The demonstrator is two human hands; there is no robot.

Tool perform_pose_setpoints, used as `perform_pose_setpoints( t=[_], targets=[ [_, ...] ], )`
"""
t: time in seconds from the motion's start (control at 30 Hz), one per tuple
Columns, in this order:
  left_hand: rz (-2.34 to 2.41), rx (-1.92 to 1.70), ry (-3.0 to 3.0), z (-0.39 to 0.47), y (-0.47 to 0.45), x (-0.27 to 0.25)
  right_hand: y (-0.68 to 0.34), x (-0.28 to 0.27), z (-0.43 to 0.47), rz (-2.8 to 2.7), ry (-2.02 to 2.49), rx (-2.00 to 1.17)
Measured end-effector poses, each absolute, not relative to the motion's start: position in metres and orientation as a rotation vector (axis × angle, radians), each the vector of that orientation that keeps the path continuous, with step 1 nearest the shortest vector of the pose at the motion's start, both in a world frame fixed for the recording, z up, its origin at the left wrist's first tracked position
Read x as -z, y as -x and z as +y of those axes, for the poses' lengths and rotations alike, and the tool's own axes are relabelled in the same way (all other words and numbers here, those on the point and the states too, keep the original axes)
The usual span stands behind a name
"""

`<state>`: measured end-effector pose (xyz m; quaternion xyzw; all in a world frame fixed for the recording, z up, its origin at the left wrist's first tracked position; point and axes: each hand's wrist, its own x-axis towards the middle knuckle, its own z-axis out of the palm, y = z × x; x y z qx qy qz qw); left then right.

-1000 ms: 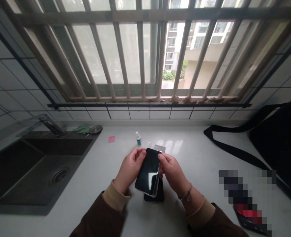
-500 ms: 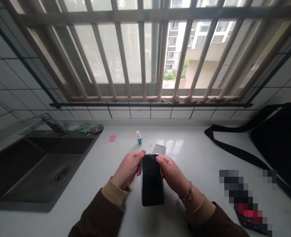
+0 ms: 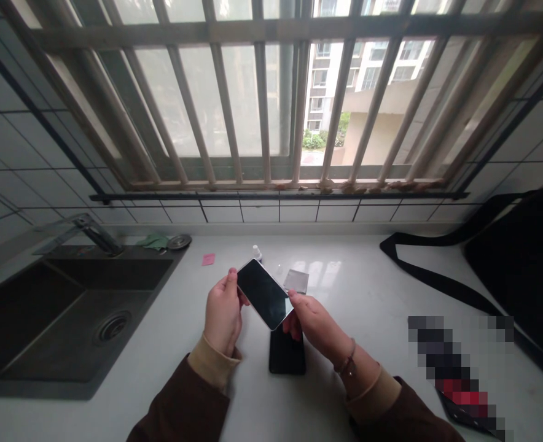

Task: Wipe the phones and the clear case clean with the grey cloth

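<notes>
above the counter, left hand and right hand pinch opposite ends of a tilted phone.

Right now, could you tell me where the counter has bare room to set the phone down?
Bare white counter lies between the sink and the left hand. More lies between the right hand and the black bag strap. It is crowded around the black slab, small bottle and grey wipe.

Bare counter lies open to the right of the hands, up to the black bag strap. Ahead, a small bottle, a grey packet and a pink slip crowd the way; the sink drops off left.
</notes>
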<state>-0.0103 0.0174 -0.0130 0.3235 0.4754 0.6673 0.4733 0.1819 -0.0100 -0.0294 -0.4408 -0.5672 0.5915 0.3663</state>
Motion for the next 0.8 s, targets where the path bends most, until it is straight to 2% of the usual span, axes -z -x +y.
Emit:
perform_pose_setpoints(
  t=[0.1, 0.33, 0.7, 0.8],
  targets=[
    [1.138, -1.654, -0.722, 0.0186, 0.0103, 0.0145, -0.1825, 0.0313, -0.0099, -1.479, 1.135, -1.467],
    [1.16, -1.515, -0.74, 0.015, 0.009, 0.0095, -0.1886, 0.0246, -0.0095, -1.525, 1.302, -1.115],
    [1.301, -1.37, -1.002, 0.0137, 0.0108, 0.0117, -0.1882, 0.0289, -0.0046, -1.632, 1.406, -1.027],
    [1.309, -1.432, -1.052, 0.0131, 0.0102, 0.0142, -0.1882, 0.0283, -0.0051, -1.536, 1.385, -1.121]
  ],
)
